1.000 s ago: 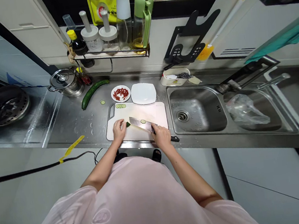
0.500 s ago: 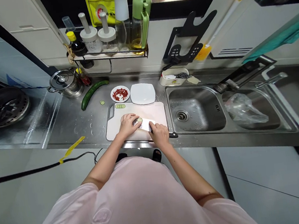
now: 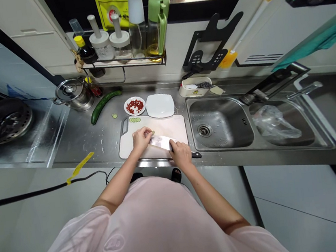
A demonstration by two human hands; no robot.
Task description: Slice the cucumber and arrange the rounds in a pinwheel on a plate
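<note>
My right hand [image 3: 181, 153] is closed round the black handle of a kitchen knife [image 3: 161, 142], whose broad blade lies nearly flat over the white cutting board [image 3: 172, 123] and points left. At the blade's tip my left hand [image 3: 141, 140] is closed in a pinch on a small cucumber slice [image 3: 152, 132], mostly hidden by the fingers. A short row of overlapping cucumber slices [image 3: 134, 120] rests along the board's top left edge. Behind the board are a plate of chopped red pieces [image 3: 135, 106] and a white square plate [image 3: 159, 105].
A whole cucumber [image 3: 104, 106] and a stray slice [image 3: 114, 115] lie left of the board, near a lidded steel pot [image 3: 74, 95]. To the right is a steel sink [image 3: 221, 121]; a plastic bag [image 3: 274, 123] sits in its second basin. Above hangs a condiment rack [image 3: 123, 62].
The cucumber slice that was on the knife blade is now between my left fingers, off the blade. My left hand has drawn slightly left, and the blade shows more fully.
</note>
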